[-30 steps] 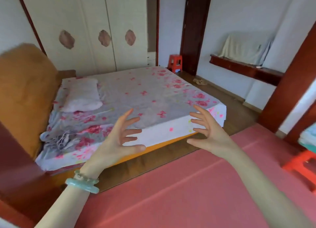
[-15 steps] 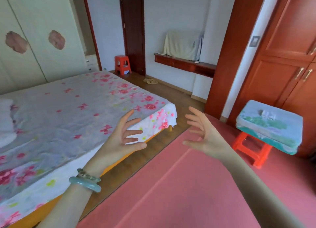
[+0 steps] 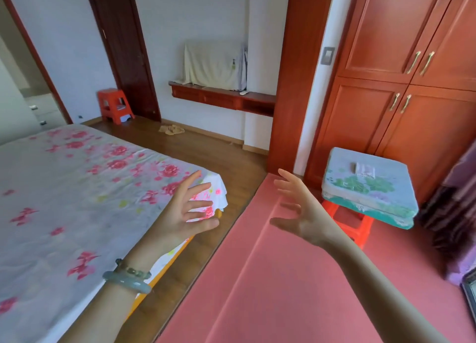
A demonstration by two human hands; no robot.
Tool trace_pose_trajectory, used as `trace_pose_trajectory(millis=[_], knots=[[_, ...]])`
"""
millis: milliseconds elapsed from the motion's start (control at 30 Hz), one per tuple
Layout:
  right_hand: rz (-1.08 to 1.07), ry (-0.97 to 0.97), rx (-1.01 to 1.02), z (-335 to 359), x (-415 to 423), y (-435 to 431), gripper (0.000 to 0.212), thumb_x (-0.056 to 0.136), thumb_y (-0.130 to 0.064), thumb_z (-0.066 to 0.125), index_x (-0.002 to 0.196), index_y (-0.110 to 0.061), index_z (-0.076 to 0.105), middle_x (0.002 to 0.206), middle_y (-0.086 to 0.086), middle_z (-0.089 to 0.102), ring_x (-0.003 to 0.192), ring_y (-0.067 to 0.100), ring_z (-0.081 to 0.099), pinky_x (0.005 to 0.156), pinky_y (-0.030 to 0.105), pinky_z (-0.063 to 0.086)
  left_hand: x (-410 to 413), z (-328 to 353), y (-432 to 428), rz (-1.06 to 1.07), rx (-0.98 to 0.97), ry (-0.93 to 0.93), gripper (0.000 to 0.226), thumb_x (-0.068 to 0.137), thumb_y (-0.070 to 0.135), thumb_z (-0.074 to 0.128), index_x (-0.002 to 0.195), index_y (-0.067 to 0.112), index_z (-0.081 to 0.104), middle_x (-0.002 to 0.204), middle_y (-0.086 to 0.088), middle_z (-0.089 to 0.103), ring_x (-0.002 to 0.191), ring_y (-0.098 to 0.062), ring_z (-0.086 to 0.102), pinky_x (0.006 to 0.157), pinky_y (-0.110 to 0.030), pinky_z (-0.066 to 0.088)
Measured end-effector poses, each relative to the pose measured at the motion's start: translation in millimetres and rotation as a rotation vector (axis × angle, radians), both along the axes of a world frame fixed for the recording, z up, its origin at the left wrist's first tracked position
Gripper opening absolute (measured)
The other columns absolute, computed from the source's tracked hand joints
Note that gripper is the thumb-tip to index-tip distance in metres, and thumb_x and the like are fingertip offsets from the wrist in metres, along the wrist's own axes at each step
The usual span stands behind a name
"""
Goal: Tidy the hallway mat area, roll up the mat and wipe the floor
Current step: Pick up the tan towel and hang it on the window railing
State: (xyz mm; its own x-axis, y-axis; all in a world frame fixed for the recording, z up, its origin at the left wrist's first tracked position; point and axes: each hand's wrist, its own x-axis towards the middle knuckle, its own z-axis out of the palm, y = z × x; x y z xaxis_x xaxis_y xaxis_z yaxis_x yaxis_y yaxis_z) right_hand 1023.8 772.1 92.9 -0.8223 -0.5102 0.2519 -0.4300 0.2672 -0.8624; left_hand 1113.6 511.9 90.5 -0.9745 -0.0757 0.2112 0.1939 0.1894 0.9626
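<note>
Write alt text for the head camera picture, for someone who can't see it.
Two bare, open hands, left hand and right hand, are raised over a pink mat lying flat on a wooden floor beside a bed. On the mat's right side an orange stool carries folded bedding.

A wooden floor point(image 3: 211, 152) is carrying a pink mat point(image 3: 296, 286) lying flat beside a bed point(image 3: 77, 201). An orange stool point(image 3: 346, 220) is standing on the mat, another orange stool point(image 3: 114, 105) and crumpled cloth point(image 3: 172, 129) are sitting on bare boards.
</note>
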Motion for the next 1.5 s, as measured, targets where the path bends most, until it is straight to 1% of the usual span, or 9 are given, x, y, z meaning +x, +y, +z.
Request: trace_pose_trajectory(millis=[167, 367, 600, 733, 833, 1000, 1133, 1300, 1500], knots=[[-0.043, -0.011, -0.002, 2.1, -79.6, -11.7, 0.098, 0.068, -0.002, 0.081, 0.138, -0.041, 0.024, 0.136, -0.001, 0.045, 0.126, 0.007, 0.044, 0.098, 0.027, 0.045, -97.5, 1.1, -14.5, -0.062, -0.021, -0.02, 0.104, 0.051, 0.057, 0.085, 0.138, 0.047, 0.029, 0.134, 0.02, 0.051, 0.116, -0.011, 0.058, 0.088, -0.027, 0.051], [-0.077, -0.022, 0.011, -10.3, -195.2, -13.2, 0.097, 0.068, -0.004, 0.081, 0.138, -0.041, 0.025, 0.137, 0.0, 0.044, 0.123, 0.002, 0.044, 0.096, 0.026, 0.048, -216.5, -17.9, -26.6, -0.099, -0.062, -0.035, 0.092, 0.058, 0.046, 0.084, 0.132, 0.057, 0.03, 0.132, 0.026, 0.05, 0.12, -0.009, 0.055, 0.091, -0.029, 0.05], [-0.027, -0.047, -0.005, -14.3, -378.7, -20.0, 0.094, 0.068, -0.006, 0.082, 0.132, -0.049, 0.029, 0.135, -0.006, 0.045, 0.126, 0.006, 0.044, 0.101, 0.036, 0.046, -382.1, -25.1, -37.1, -0.04, -0.083, -0.039, 0.095, 0.056, 0.057, 0.083, 0.135, 0.056, 0.029, 0.135, 0.021, 0.049, 0.122, -0.008, 0.052, 0.093, -0.03, 0.048], [0.026, -0.052, 0.021, -12.0, -476.4, -32.5, 0.093, 0.069, -0.006, 0.082, 0.132, -0.049, 0.029, 0.134, -0.007, 0.046, 0.126, 0.005, 0.044, 0.099, 0.036, 0.047, -468.3, -25.9, -38.3, 0.009, -0.064, -0.049, 0.098, 0.058, 0.053, 0.083, 0.139, 0.048, 0.028, 0.131, 0.025, 0.051, 0.121, -0.008, 0.054, 0.088, -0.023, 0.05], [0.057, -0.054, 0.051, -10.5, -543.1, -46.5, 0.092, 0.07, -0.006, 0.081, 0.133, -0.047, 0.028, 0.135, -0.01, 0.044, 0.125, 0.004, 0.043, 0.098, 0.032, 0.048, -521.9, -27.9, -47.6, 0.049, -0.039, -0.059, 0.099, 0.058, 0.054, 0.083, 0.14, 0.048, 0.027, 0.132, 0.024, 0.051, 0.12, -0.008, 0.054, 0.089, -0.024, 0.05], [0.126, -0.053, 0.069, -11.3, -644.8, -88.6, 0.093, 0.07, -0.005, 0.08, 0.132, -0.049, 0.027, 0.132, -0.025, 0.041, 0.122, -0.006, 0.042, 0.093, 0.016, 0.046, -605.7, -32.5, -79.2, 0.093, -0.031, -0.07, 0.097, 0.061, 0.042, 0.082, 0.141, 0.045, 0.026, 0.134, 0.02, 0.051, 0.12, -0.01, 0.054, 0.091, -0.025, 0.05], [0.161, -0.041, 0.073, -16.2, -727.6, -134.3, 0.093, 0.07, -0.007, 0.081, 0.141, -0.035, 0.028, 0.135, -0.018, 0.042, 0.122, -0.004, 0.043, 0.095, 0.021, 0.047, -682.2, -35.3, -117.2, 0.112, -0.039, -0.06, 0.101, 0.061, 0.046, 0.083, 0.144, 0.04, 0.024, 0.138, 0.015, 0.049, 0.121, -0.009, 0.054, 0.092, -0.026, 0.049], [0.208, -0.019, 0.059, -8.8, -836.0, -203.1, 0.09, 0.069, -0.007, 0.081, 0.131, -0.048, 0.029, 0.132, -0.027, 0.041, 0.121, -0.006, 0.043, 0.094, 0.02, 0.046, -791.5, -29.3, -184.2, 0.125, -0.033, -0.06, 0.102, 0.06, 0.045, 0.083, 0.143, 0.041, 0.024, 0.139, 0.013, 0.047, 0.122, -0.009, 0.053, 0.095, -0.028, 0.049], [0.225, -0.055, 0.064, 7.6, -954.6, -284.9, 0.094, 0.069, -0.007, 0.081, 0.14, -0.036, 0.028, 0.138, -0.012, 0.042, 0.122, -0.004, 0.044, 0.098, 0.022, 0.045, -909.5, -10.4, -266.5, 0.142, -0.078, -0.081, 0.102, 0.062, 0.042, 0.082, 0.144, 0.039, 0.022, 0.139, 0.016, 0.046, 0.123, -0.008, 0.052, 0.094, -0.025, 0.049]])
